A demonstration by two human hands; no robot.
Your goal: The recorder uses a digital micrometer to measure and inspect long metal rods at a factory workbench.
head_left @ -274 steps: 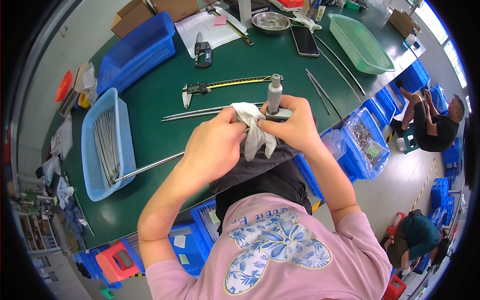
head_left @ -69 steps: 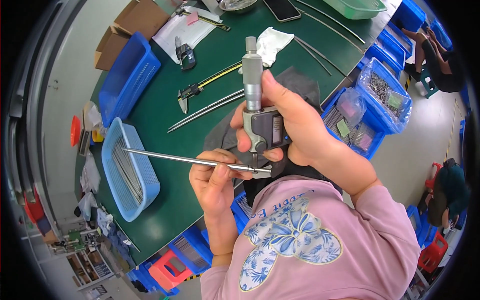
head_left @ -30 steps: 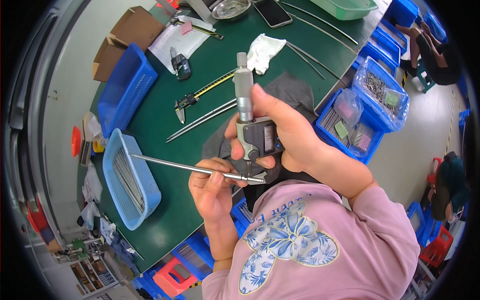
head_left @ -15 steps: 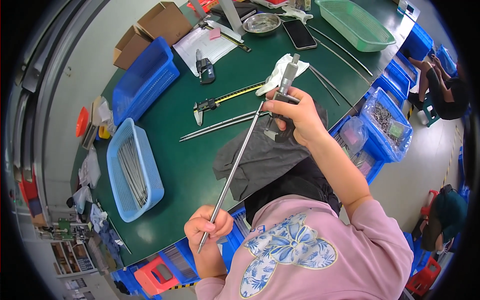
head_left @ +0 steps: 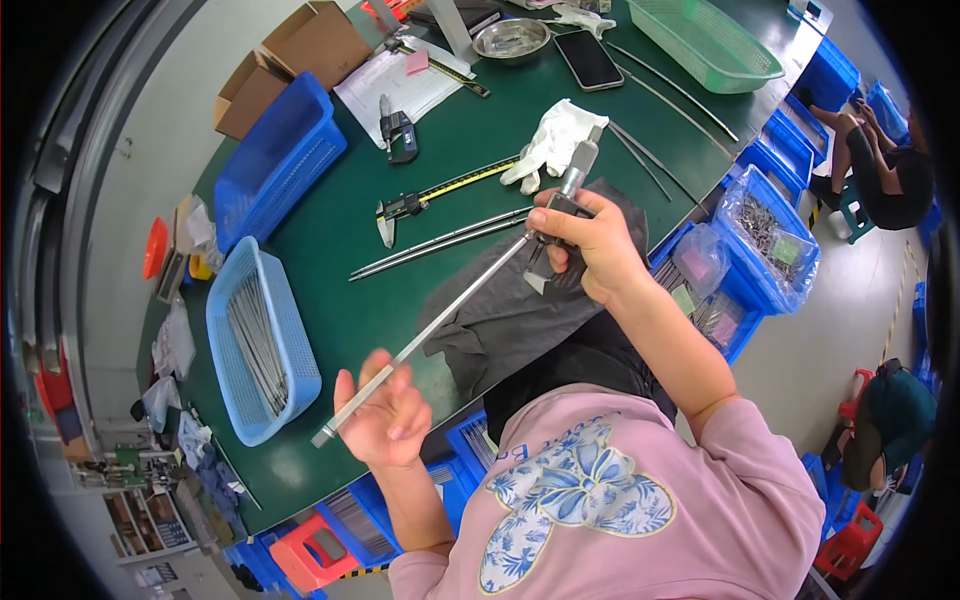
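My right hand (head_left: 590, 240) is closed around a micrometer (head_left: 570, 195) with a silver thimble and a dark frame. At the micrometer, by my right thumb and fingertips, is the upper end of a slim metal rod (head_left: 455, 305), which slants down to the left. My left hand (head_left: 390, 415) is at the rod's lower part, palm up, fingers spread and slightly blurred. The rod crosses over those fingers; whether they touch it I cannot tell. Below my right hand lies a dark grey cloth (head_left: 490, 335). Two metal rods (head_left: 430, 245) rest beside it on the green table (head_left: 330, 310).
At the left, a light blue basket (head_left: 310, 350) holds several rods, near a darker blue basket (head_left: 285, 150). Calipers (head_left: 405, 207), white gloves (head_left: 550, 145), another micrometer (head_left: 398, 135) and a phone (head_left: 588, 60) lie farther back. Blue bins (head_left: 750, 290) with parts stand at the right.
The rod's lower end has swung up and to the left. My left hand has loosened from its closed grip, spread its fingers and moved left. My right hand still holds the micrometer.
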